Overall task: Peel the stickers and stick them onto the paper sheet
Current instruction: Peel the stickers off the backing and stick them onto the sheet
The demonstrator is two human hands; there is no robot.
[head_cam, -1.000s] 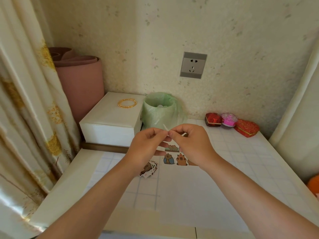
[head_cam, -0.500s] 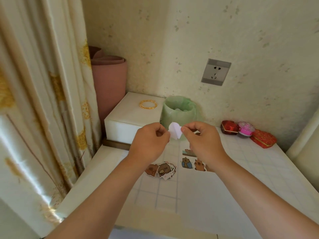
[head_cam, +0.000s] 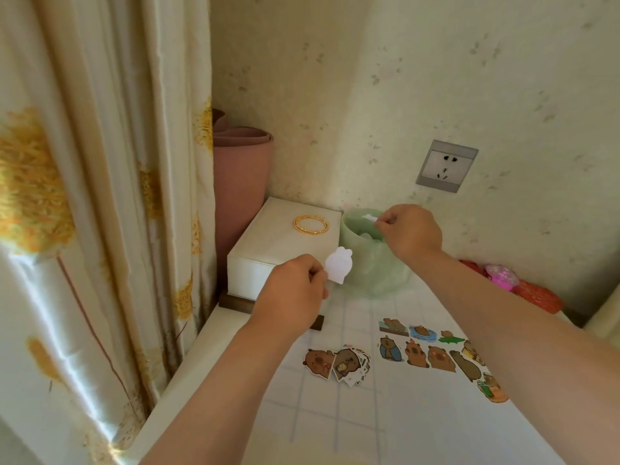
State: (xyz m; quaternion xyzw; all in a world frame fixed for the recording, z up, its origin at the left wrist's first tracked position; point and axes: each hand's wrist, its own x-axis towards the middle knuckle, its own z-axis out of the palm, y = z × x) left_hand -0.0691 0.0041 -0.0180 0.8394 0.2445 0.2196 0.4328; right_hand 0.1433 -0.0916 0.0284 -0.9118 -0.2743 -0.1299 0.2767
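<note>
Head: sticker (head_cam: pixel 339 269) in left hand (head_cam: pixel 295 297)

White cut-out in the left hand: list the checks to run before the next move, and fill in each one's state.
1. Left hand pinches the white cut-out by its edge: ok.
2. Right hand holds the white scrap over the green bin: ok.
3. Scrap let go into the bin: not ok, the fingers pinch it.
4. Which face of the cut-out is sticky: cannot tell, only a white side shows.
5. Bare room on the gridded sheet near the stuck stickers: ok.
</note>
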